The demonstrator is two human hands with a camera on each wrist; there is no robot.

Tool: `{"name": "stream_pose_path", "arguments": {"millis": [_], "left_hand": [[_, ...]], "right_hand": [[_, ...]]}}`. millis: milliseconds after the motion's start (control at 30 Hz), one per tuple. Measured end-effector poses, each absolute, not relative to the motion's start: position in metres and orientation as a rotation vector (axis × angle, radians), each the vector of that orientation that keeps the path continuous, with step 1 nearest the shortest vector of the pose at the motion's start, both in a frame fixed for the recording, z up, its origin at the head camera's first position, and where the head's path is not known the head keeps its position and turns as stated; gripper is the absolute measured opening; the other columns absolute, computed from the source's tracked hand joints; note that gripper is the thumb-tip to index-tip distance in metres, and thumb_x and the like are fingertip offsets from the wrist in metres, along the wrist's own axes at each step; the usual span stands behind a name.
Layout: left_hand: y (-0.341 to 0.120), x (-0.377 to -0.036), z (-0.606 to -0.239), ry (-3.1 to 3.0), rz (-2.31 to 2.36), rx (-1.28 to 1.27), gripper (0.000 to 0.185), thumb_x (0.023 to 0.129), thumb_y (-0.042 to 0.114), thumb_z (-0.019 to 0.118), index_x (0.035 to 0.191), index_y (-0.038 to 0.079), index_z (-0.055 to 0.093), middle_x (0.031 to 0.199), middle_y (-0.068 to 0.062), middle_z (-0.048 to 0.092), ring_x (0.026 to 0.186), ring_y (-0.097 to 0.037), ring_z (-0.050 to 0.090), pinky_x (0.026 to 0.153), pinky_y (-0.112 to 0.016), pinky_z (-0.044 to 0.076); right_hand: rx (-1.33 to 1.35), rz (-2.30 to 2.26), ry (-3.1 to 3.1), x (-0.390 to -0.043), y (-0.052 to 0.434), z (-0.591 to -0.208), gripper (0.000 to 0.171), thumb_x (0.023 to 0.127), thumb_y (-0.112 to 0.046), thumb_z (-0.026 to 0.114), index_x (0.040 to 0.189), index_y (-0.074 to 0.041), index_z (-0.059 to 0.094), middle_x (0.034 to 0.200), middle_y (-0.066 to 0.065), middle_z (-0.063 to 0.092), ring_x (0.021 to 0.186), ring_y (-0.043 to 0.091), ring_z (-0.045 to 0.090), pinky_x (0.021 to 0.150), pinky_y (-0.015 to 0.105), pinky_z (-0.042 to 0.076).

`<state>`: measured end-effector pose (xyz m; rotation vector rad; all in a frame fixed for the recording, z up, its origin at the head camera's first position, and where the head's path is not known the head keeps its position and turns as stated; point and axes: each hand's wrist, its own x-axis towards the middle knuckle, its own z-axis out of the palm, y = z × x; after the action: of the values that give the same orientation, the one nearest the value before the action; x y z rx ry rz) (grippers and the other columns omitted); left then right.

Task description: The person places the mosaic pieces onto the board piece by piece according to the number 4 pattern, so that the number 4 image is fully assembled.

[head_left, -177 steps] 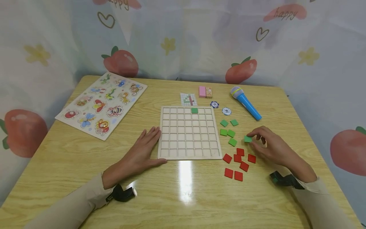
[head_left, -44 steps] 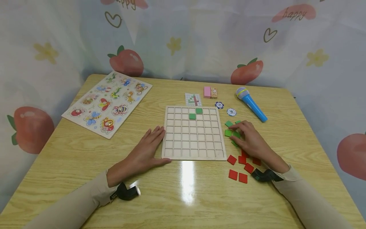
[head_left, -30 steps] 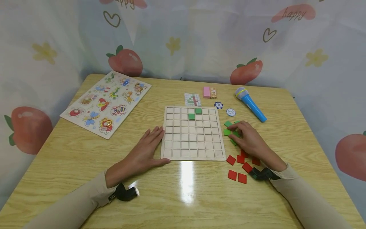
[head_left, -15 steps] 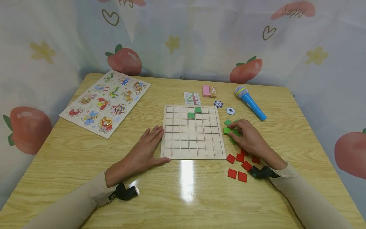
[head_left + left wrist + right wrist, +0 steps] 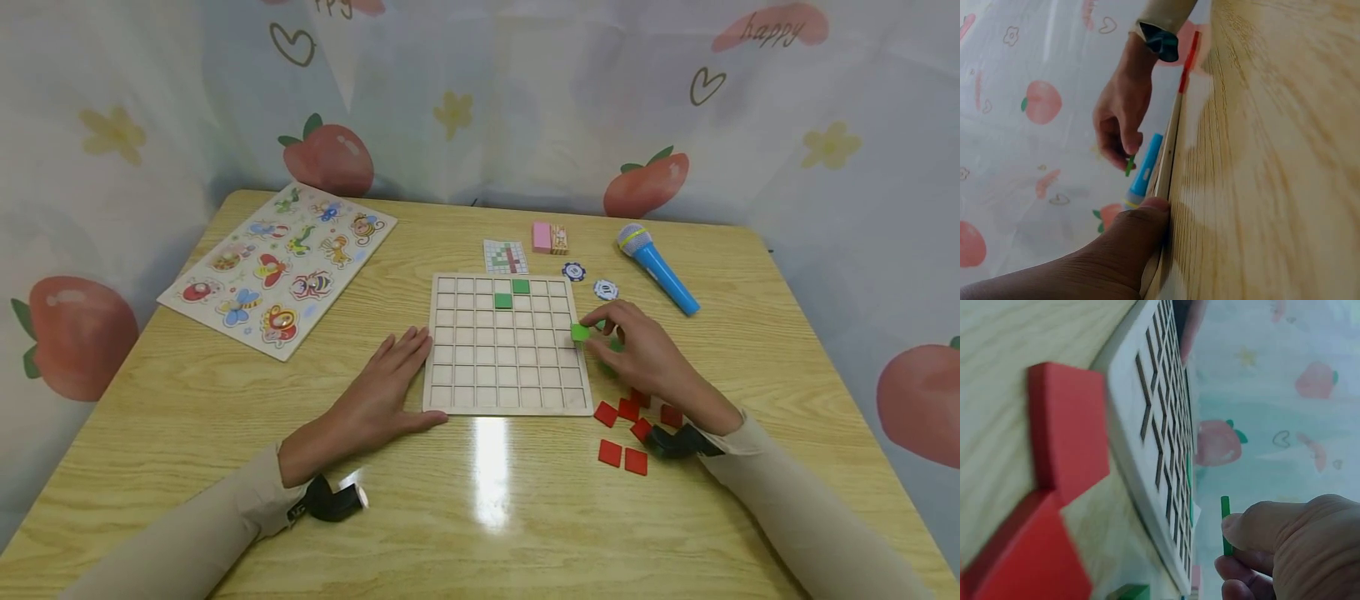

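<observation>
A person sits at a wooden bench (image 5: 225,417). The right hand (image 5: 637,354) pinches a green square tile (image 5: 580,332) between thumb and fingertips, holding it just above the right edge of a wooden grid board (image 5: 504,392). The left hand (image 5: 375,400) lies flat, fingers straight, pressed against the board's left edge at 9 o'clock. Two green tiles (image 5: 512,293) sit in cells near the board's top. Red tiles (image 5: 622,433) lie at 4 o'clock from the board, partly under the right wrist. A blue toy microphone (image 5: 658,269) lies at 2 o'clock, an insect puzzle board (image 5: 277,267) at 10 o'clock.
</observation>
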<state>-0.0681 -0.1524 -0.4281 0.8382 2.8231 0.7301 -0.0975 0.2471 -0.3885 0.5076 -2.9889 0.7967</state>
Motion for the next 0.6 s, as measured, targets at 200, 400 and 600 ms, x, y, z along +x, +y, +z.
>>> {"name": "stream_pose_path", "arguments": {"millis": [200, 400, 600], "left_hand": [[-0.154, -0.068, -0.427, 2.817, 0.734, 0.845, 0.113, 0.087, 0.056, 0.084, 0.167, -0.001, 0.029, 0.177, -0.018, 0.026, 0.168, -0.034, 0.021, 0.14, -0.052, 0.012], [-0.155, -0.068, -0.427, 2.816, 0.726, 0.852, 0.112, 0.087, 0.057, 0.083, 0.167, -0.001, 0.03, 0.177, -0.018, 0.026, 0.167, -0.034, 0.021, 0.14, -0.053, 0.012], [-0.154, -0.068, -0.427, 2.814, 0.729, 0.848, 0.112, 0.088, 0.058, 0.083, 0.167, 0.0, 0.029, 0.178, -0.017, 0.025, 0.168, -0.033, 0.021, 0.14, -0.052, 0.012]], "right_hand": [[0.548, 0.835, -2.975, -0.105, 0.232, -0.383, 0.033, 0.097, -0.01, 0.078, 0.128, -0.009, 0.069, 0.11, 0.011, 0.064, 0.09, 0.026, 0.056, 0.071, 0.026, 0.046], [0.619, 0.881, -2.959, -0.112, 0.212, -0.381, 0.03, 0.098, -0.011, 0.076, 0.127, -0.01, 0.069, 0.114, 0.012, 0.065, 0.09, 0.026, 0.056, 0.071, 0.026, 0.046], [0.712, 0.928, -2.915, -0.122, 0.192, -0.382, 0.027, 0.099, -0.011, 0.075, 0.125, -0.009, 0.068, 0.117, 0.012, 0.068, 0.089, 0.022, 0.056, 0.07, 0.026, 0.046]]}}
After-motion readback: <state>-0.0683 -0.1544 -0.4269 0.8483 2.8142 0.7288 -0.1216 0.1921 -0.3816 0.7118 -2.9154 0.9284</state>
